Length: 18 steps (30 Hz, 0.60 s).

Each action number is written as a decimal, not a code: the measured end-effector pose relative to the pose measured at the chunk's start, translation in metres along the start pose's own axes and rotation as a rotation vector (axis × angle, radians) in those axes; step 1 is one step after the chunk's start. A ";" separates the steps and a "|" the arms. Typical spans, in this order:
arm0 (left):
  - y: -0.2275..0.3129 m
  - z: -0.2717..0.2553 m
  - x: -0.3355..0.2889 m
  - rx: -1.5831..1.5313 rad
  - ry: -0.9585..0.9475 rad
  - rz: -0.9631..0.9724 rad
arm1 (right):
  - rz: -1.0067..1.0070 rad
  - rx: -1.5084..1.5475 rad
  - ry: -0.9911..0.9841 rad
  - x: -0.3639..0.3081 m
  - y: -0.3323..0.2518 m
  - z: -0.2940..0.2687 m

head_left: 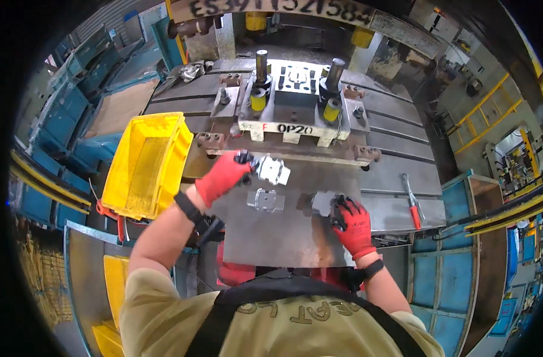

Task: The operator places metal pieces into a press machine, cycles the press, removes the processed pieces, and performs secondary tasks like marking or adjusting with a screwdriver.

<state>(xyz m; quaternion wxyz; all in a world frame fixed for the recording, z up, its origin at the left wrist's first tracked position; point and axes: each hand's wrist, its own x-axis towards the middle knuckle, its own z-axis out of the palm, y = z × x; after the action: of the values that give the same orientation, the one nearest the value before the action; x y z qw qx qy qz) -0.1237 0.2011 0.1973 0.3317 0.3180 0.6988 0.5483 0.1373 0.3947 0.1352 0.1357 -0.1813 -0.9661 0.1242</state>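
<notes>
My left hand (pixel 221 177), in a red glove with black fingertips, is closed on the left edge of a shiny stamped metal part (pixel 274 171), held above the steel plate (pixel 265 238) in front of me. Another stamped metal part (pixel 265 201) with a raised outline lies flat on that plate, just below the held one. To the right, my gloved right hand (pixel 353 228) has its fingers curled over the edge of a flat grey metal piece (pixel 323 203). The fingers partly hide this piece.
Beyond the plate stands a die (pixel 295 113) with two upright posts and yellow cylinders, on the slotted press bed (pixel 396 124). A yellow bin (pixel 143 163) sits at left. A red-handled ratchet wrench (pixel 413 205) lies at right. The press beam (pixel 283 9) hangs across the top.
</notes>
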 end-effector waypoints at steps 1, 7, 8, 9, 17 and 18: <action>-0.012 0.006 -0.011 -0.027 0.003 -0.019 | 0.004 -0.016 0.004 0.000 0.001 -0.002; -0.071 0.035 -0.032 0.416 0.337 -0.015 | -0.015 -0.026 0.026 0.011 0.003 -0.003; -0.072 0.035 -0.032 0.630 0.377 0.008 | -0.030 -0.016 0.033 0.014 0.004 -0.003; -0.074 0.033 -0.030 0.706 0.337 -0.033 | -0.025 -0.042 0.011 0.015 0.004 -0.004; -0.052 0.045 -0.031 0.938 0.301 -0.078 | -0.124 -0.189 -0.001 0.028 0.005 -0.011; -0.053 0.045 -0.032 0.897 0.307 -0.062 | -0.139 -0.219 -0.007 0.029 0.005 -0.012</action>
<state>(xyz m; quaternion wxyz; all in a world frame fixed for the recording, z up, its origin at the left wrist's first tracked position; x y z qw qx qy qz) -0.0729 0.1894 0.1415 0.0706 0.3241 0.9167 0.2227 0.1165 0.4130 0.1514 0.1202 -0.1272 -0.9845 0.0091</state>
